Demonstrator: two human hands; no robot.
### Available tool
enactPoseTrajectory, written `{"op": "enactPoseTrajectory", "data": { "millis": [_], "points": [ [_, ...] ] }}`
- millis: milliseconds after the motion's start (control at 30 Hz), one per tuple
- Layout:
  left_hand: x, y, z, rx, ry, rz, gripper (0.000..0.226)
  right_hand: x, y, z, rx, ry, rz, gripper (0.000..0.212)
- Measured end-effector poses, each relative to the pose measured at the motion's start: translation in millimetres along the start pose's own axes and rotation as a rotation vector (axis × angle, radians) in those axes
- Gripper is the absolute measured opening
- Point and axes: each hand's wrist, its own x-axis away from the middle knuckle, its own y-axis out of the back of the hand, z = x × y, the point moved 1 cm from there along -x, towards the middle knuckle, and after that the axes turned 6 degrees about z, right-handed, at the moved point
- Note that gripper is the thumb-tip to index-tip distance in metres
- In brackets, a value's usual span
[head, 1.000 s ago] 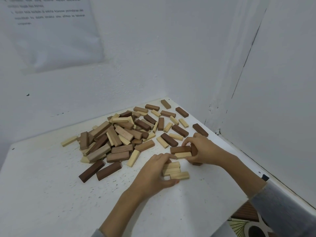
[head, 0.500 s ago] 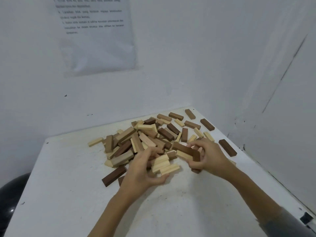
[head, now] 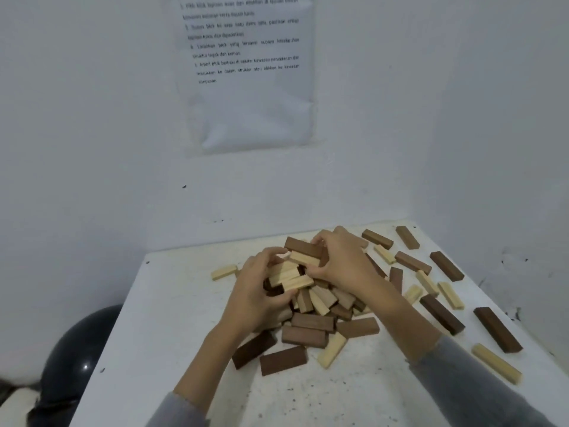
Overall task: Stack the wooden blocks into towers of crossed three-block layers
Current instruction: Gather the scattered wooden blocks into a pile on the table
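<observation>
Fingers of my left hand [head: 257, 292] curled round pale rectangular wooden blocks [head: 288, 277]; my right hand [head: 343, 263] clamped a brown wooden block [head: 301, 246]; open white tabletop [head: 163, 331] reached its left edge.

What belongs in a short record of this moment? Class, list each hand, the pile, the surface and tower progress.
Left hand: grips pale rectangular wooden blocks
Right hand: grips dark brown rectangular wooden block
Pile: mixed loose wooden blocks beneath both hands
Surface: white speckled table
Towers: none standing
</observation>
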Motion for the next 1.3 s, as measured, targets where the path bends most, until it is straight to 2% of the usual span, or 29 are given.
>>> {"op": "enactPoseTrajectory", "data": {
  "millis": [133, 333, 567, 700, 800, 933, 1033, 1167, 1233, 1300],
  "points": [
    [4.6, -12.1, 11.1, 0.117, 0.018, 0.051, 0.064, -1.8, -6.9, -0.3, 0.047, 0.018, 0.05, 0.05],
    [13.4, -24.8, 6.8, 0.098, 0.023, 0.0, 0.076, 6.3, -9.6, -6.5, -0.076, 0.009, 0.047, 0.052],
    [14.7, -27.7, 0.4, 0.057, 0.057, -0.061, 0.061, 16.5, -6.8, -8.3, -0.122, 0.04, 0.055, 0.043],
    [17.0, -26.4, -7.4, 0.012, -0.003, -0.135, 0.041, 30.6, -0.9, -10.6, -0.143, 0.073, 0.039, 0.038],
    [15.1, -28.3, -22.0, -0.067, -0.064, -0.174, 0.042, 46.0, 7.0, -18.8, -0.189, 0.064, 0.017, 0.032],
    [7.1, -40.7, -55.5, -0.068, -0.149, -0.147, 0.042, 68.8, 26.2, -42.3, -0.209, 0.02, -0.055, 0.03],
    [1.2, -60.7, -82.3, -0.029, -0.192, -0.049, 0.039, 89.7, 43.4, -74.4, -0.218, -0.047, -0.153, 0.022],
    [-6.4, -94.8, -106.5, -0.021, -0.271, 0.298, 0.053, 119.9, 61.5, -126.6, -0.193, -0.122, -0.26, 0.031],
    [-10.5, -109.3, -109.9, -0.06, -0.323, 0.491, 0.065, 136.2, 67.0, -152.3, -0.123, -0.184, -0.153, 0.044],
    [-13.6, -121.0, -108.7, -0.118, -0.366, 0.619, 0.076, 154.2, 68.2, -176.5, -0.046, -0.264, 0.04, 0.071]
  ]
}}
